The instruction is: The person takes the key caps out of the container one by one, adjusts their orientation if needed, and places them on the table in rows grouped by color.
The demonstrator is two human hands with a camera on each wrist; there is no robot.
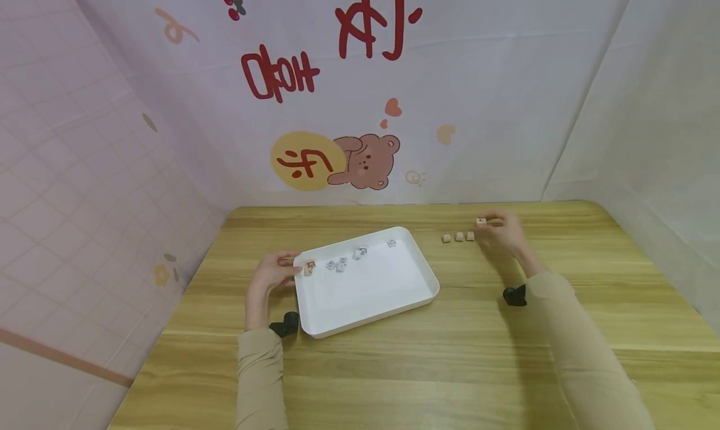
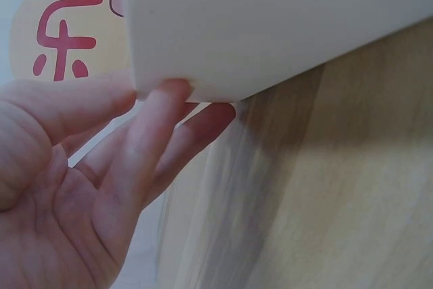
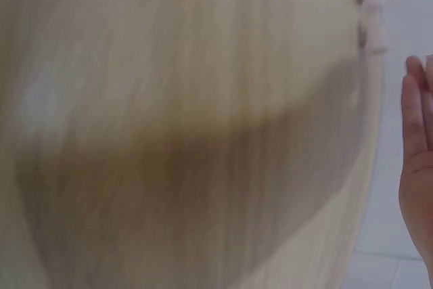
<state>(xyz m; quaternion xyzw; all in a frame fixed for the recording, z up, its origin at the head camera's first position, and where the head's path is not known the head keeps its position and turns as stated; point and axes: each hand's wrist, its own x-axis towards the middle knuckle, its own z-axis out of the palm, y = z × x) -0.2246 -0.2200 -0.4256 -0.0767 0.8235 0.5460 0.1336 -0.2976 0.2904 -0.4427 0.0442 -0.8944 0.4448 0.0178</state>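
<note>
My left hand (image 1: 271, 272) pinches the far left corner of a white tray (image 1: 360, 322), thumb and fingers at its rim. In the left wrist view, fingertips of this hand (image 2: 101, 174) meet the white wall. Beyond the tray's right end, my right hand (image 1: 506, 233) pinches a small pale keycap (image 1: 481, 222) between thumb and fingertips, raised over the table. Just left of it, three pale keycaps sit in a row, among them a left one (image 1: 446, 238). The right wrist view catches only part of the right hand (image 3: 418, 147) at its edge.
Inside the tray, along its far side, lie several grey-white keycaps (image 1: 330, 265) and a brown-and-beige pair (image 1: 309, 267) near the left corner. A wooden table (image 1: 394, 380) carries everything. Printed white cloth (image 1: 478, 92) hangs behind it and at both sides.
</note>
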